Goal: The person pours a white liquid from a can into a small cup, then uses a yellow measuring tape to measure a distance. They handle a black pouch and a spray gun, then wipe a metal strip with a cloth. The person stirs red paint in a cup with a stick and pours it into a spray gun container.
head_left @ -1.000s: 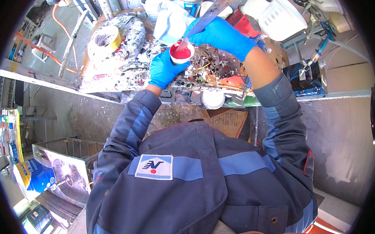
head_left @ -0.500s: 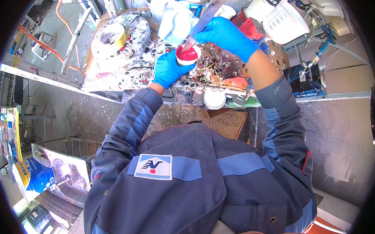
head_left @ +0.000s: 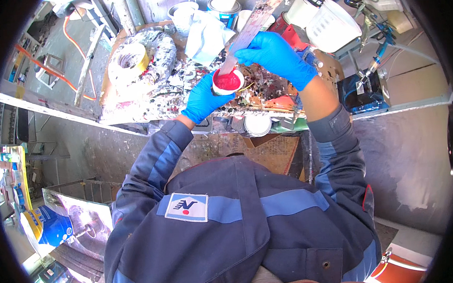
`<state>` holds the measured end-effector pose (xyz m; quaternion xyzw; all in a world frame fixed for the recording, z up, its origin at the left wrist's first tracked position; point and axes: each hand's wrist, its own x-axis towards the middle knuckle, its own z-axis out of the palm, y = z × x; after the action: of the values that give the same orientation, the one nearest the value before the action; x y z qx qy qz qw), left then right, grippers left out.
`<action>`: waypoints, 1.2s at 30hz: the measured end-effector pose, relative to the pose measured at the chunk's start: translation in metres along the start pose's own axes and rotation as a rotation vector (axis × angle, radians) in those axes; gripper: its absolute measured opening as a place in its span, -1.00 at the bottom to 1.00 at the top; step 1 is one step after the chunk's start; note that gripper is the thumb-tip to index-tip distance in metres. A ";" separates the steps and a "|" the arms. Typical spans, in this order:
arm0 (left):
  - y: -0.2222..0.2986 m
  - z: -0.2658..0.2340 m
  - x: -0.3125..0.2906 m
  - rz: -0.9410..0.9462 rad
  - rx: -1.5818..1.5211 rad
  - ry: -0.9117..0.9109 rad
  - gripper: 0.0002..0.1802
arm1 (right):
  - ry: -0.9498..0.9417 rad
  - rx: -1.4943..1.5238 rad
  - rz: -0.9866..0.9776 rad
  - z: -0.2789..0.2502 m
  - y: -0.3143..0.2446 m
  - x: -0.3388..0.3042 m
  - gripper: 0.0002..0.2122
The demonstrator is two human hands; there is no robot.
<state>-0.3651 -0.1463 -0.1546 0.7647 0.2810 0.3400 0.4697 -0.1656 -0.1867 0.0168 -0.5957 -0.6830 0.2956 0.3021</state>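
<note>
In a blue glove, my left hand (head_left: 204, 100) is wrapped round a small white cup (head_left: 241, 82). Thick red paint (head_left: 227, 82) lies inside it. My right hand (head_left: 273, 54), gloved the same way, grips a long flat ruler-like stirring stick (head_left: 250, 31). Its lower end dips into the paint and its upper part slants away to the far right. Both hands are above a paint-spattered workbench (head_left: 170, 101). The fingers behind the cup are partly hidden.
A roll of tape (head_left: 141, 56) rests on the left of the bench. A pale blue cloth (head_left: 205, 37), a blue can (head_left: 224, 14) and a white bucket (head_left: 334, 27) stand behind the hands. To the right hangs a spray gun (head_left: 371, 71); a white lid (head_left: 258, 124) shows below the bench edge.
The stirring stick has shifted within the cup and stands tilted a little differently, its marked face now showing. My left hand still holds the cup. The whole view has shifted slightly.
</note>
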 end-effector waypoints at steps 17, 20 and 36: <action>0.019 0.007 -0.007 -0.063 -0.135 -0.051 -0.22 | 0.003 -0.080 -0.019 0.003 -0.003 -0.022 -0.69; 0.020 0.009 -0.010 -0.087 -0.156 -0.060 -0.19 | -0.015 0.091 -0.005 0.007 -0.005 -0.026 -0.72; 0.029 0.004 -0.011 -0.120 -0.139 -0.082 -0.13 | 0.043 0.089 0.019 0.008 -0.006 -0.030 -0.72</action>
<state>-0.3650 -0.1682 -0.1321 0.7254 0.2825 0.2986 0.5521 -0.1719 -0.2178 0.0146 -0.5943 -0.6568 0.3159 0.3401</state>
